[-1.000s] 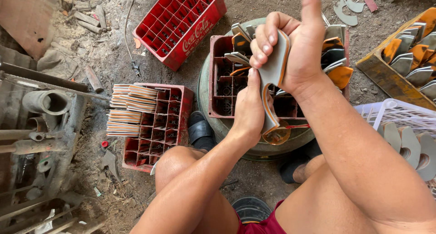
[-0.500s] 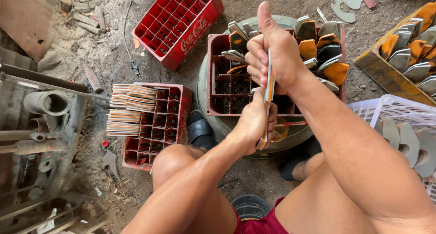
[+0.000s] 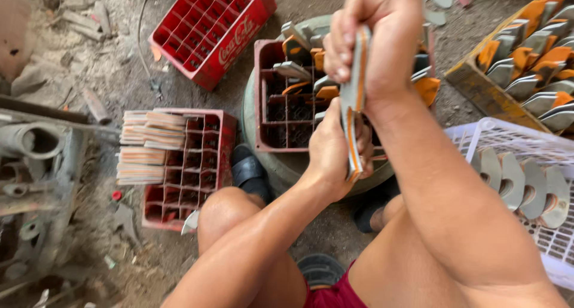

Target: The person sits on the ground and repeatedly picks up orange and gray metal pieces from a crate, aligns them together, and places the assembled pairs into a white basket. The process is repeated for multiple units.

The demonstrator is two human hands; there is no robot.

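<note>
1. Gripping with both hands: right hand is clenched around the top end of a flat stack of grey-and-orange pieces, fingers curled over the upper edge, thumb side up.
2. Left hand is wrapped around the lower end of the same stack, palm against its face, fingers closed behind it.
3. The stack is held edge-on to the camera, roughly upright, above the person's knees and over the dark red crate. It reads as thin grey layers with orange stripes between; probably several pieces pressed together, count not clear.
4. That dark red crate sits on a round greenish base and holds more grey/orange pieces standing in its cells.
5. To the left, a second red crate on the ground, with pale flat stacks lying across its left half.
6. A third red crate lies further up, cells bare.
7. Right side: wooden box packed with grey/orange pieces; below it a white plastic basket with grey curved pieces lined up.
8. Ground is dirt; rusty machine parts at far left.
</note>
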